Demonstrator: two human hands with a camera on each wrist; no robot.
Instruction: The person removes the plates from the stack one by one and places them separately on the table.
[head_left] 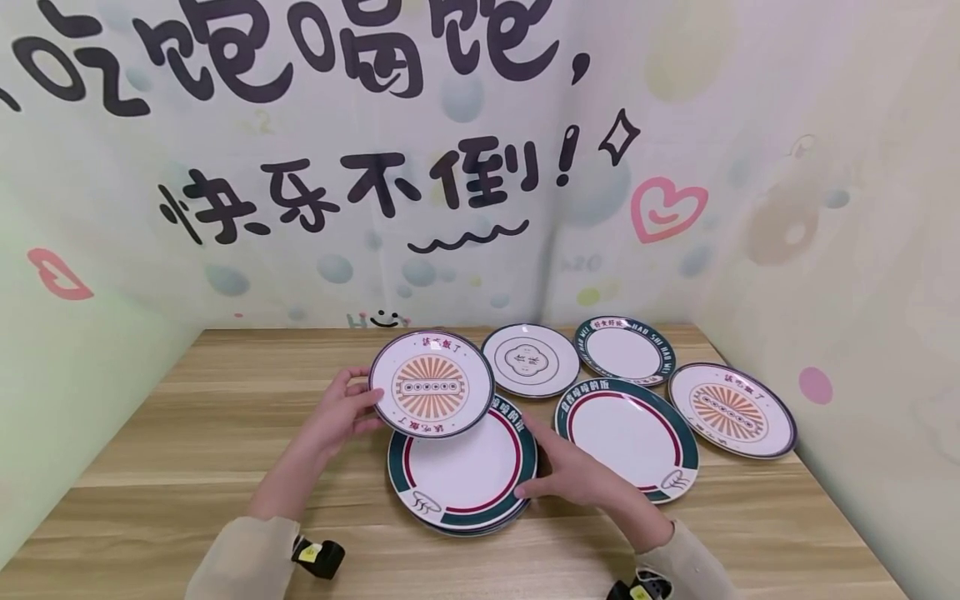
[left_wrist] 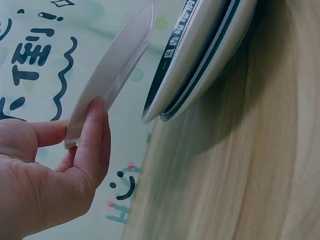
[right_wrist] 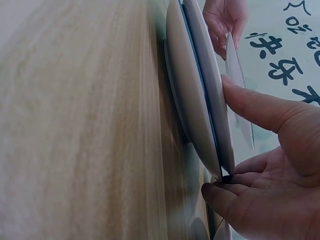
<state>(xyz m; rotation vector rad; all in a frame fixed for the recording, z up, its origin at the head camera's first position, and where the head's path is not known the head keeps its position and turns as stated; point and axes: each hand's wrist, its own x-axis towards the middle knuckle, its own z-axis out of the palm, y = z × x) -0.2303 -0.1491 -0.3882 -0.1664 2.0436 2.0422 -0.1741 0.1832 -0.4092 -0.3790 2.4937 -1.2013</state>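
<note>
My left hand (head_left: 341, 414) pinches the rim of a white plate (head_left: 432, 385) with an orange sunburst print. Its thumb lies on the upper face and its fingers are underneath, as the left wrist view shows. That plate is raised over the far part of a stack, overlapping it in the head view. On top of the stack is a larger green-rimmed plate (head_left: 465, 479) with a red inner ring; another plate (right_wrist: 192, 85) lies under it. At the stack's right edge, my right hand (head_left: 570, 473) grips the upper plate's rim, thumb on top and fingertips at its underside.
Right of the stack lies another green-rimmed plate (head_left: 626, 437). Behind are a small white plate (head_left: 501, 375) with a grey emblem and a green-rimmed oval plate (head_left: 622, 350). A second sunburst plate (head_left: 776, 425) sits by the right table edge. A printed cloth wall (head_left: 360, 275) stands behind the wooden table (head_left: 187, 433).
</note>
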